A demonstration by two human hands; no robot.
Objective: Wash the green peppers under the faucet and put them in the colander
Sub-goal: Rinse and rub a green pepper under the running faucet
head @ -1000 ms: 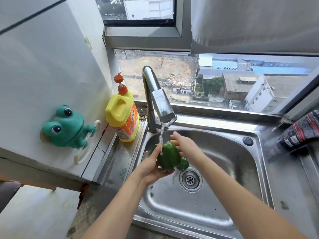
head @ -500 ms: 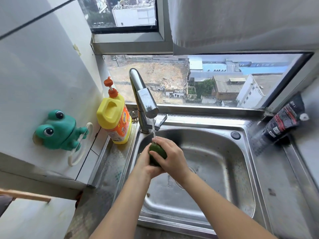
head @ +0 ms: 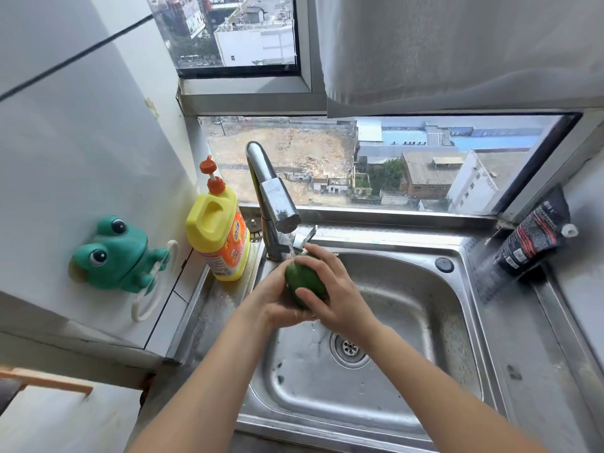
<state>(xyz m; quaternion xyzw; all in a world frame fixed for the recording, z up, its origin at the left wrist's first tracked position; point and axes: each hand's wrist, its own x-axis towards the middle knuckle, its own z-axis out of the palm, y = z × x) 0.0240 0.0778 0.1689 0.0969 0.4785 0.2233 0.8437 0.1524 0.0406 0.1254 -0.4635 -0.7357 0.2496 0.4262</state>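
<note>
A green pepper (head: 302,277) is held between both hands over the left part of the steel sink (head: 425,322). My left hand (head: 276,300) cups it from below and the left. My right hand (head: 333,289) wraps over its top and right side, thumb across the front. A thin stream of water runs from the chrome faucet (head: 273,197) onto the top of the pepper. No colander is in view.
A yellow detergent bottle (head: 217,233) with an orange pump stands left of the faucet. A green frog-shaped holder (head: 114,256) hangs on the left wall. A black pouch (head: 532,237) leans in the back right corner. The drain (head: 349,348) lies below my hands.
My right hand closed over the pepper and has slid around it, so more of the green skin shows now. The second pepper seen low in the sink a second ago is out of sight.
</note>
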